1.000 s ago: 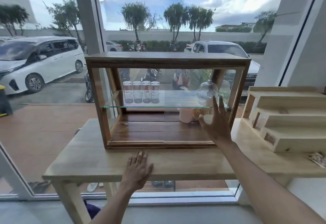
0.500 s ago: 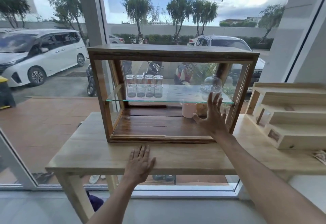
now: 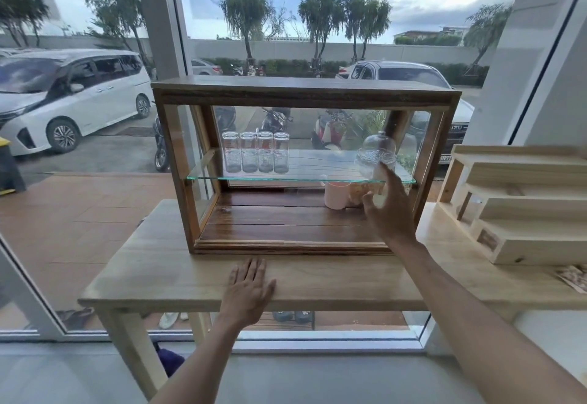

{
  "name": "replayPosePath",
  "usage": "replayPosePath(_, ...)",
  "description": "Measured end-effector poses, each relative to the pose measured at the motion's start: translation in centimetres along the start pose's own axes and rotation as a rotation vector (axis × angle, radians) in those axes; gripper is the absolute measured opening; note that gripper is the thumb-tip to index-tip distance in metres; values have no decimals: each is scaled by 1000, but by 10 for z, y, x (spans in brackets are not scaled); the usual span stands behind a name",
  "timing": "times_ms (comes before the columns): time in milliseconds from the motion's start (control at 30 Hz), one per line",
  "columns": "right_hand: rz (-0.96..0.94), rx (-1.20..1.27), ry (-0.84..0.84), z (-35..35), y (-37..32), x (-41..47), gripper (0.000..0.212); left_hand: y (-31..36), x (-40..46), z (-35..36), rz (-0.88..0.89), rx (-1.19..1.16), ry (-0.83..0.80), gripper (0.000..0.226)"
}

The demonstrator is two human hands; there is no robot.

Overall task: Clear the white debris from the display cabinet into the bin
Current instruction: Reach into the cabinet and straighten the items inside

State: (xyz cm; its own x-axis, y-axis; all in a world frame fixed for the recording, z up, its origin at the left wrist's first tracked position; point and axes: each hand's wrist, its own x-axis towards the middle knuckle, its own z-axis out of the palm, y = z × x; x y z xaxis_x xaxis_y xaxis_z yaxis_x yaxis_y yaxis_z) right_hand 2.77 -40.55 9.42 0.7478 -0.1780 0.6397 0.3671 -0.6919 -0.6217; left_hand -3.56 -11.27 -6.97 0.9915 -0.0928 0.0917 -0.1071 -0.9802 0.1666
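Note:
The wooden display cabinet (image 3: 305,92) with glass sides stands on a pale wooden table (image 3: 152,276). My right hand (image 3: 392,213) reaches into its lower right corner with fingers spread, under the right end of the glass shelf (image 3: 286,178). A pale, blurred patch (image 3: 378,202) shows between thumb and fingers; whether it is white debris is unclear. A pink cup (image 3: 336,195) stands just left of that hand. My left hand (image 3: 247,292) lies flat and empty on the table's front edge. No bin is in view.
Several upturned glasses (image 3: 255,155) stand in a row on the shelf's left half, with a glass dome (image 3: 376,149) at its right end. A stepped pale wood stand (image 3: 524,213) sits right of the cabinet. Behind is a large window onto parked cars.
My right hand has pushed a little deeper and lower into the cabinet's right corner. The view has shifted slightly. My left hand has stayed flat on the table.

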Motion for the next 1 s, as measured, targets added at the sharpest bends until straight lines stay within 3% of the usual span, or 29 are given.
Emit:
replayPosePath(100,168,63,72,-9,9,5,68,0,0,0,-1,-3,-1,107)
replayPosePath(300,422,56,12,-15,21,9,84,0,1,0,-14,-7,-11,105)
replayPosePath(433,431,120,77,-15,23,9,74,1,2,2,-22,-2,0,98)
replayPosePath(700,473,165,127,-5,9,1,76,3,2,-1,-31,6,-31,67)
replayPosePath(1000,429,229,87,35,-29,-16,81,3,1,-4,-31,-10,-39,64)
